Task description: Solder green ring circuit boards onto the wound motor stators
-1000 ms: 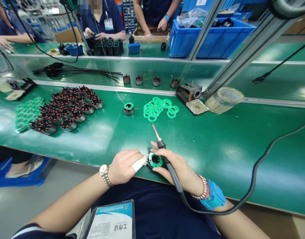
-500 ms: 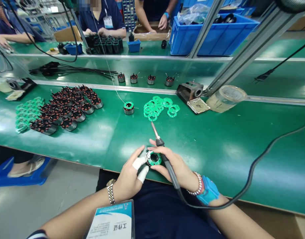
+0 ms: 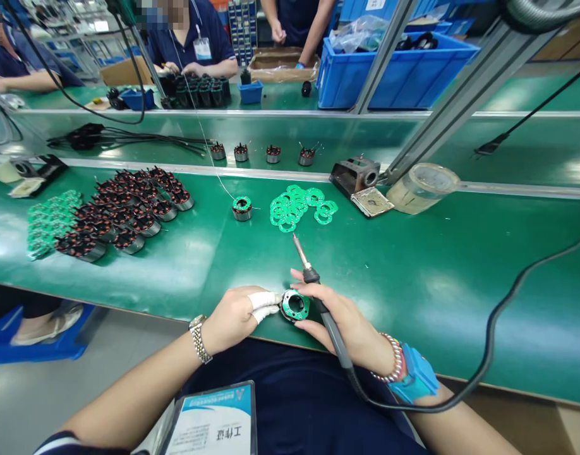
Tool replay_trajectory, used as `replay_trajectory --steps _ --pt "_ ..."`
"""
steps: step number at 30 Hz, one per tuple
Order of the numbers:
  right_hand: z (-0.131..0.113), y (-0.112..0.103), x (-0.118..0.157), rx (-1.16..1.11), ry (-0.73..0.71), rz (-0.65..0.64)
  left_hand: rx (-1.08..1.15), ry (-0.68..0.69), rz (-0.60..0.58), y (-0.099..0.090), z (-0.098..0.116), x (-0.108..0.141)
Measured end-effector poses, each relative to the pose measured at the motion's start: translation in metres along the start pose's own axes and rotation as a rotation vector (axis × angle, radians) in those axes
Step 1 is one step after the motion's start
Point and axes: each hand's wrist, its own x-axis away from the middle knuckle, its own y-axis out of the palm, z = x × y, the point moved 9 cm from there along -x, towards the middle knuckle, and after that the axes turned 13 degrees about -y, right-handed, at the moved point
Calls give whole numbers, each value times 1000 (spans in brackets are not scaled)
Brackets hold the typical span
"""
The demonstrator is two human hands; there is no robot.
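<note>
Green worktop, nr. edge: 1 green-topped stator, gripped in R hand w/ soldering iron; L hand at its L side, can't tell from here if gripping. Beyond: loose green rings.

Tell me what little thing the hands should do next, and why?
Maybe the left hand should grip the green-topped part, so the right hand can swing the soldering iron round to it. The right hand holds both the part and the iron, the iron's tip points away from the part, and the white-wrapped left fingers are at the part's left edge.
</note>
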Motion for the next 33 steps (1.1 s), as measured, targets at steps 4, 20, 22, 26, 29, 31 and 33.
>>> replay_trajectory --steps 4,20,22,26,29,31,33 --pt "0 0 -1 -5 -17 -7 -11 59 32 -6 1 -9" --pt "-1 7 -1 101 42 108 104 -262 116 21 -5 22" --pt "0 9 -8 89 47 138 125 -315 113 22 -13 16" --pt "1 3 -22 64 44 173 35 -341 144 3 -35 -14" --pt "9 -21 -23 132 80 233 -186 -365 181 -29 -59 -49" --pt "19 -43 -17 186 129 285 -309 -370 161 -48 -73 -74" --pt "32 -64 -9 231 184 329 -403 -358 93 -57 -85 -96"
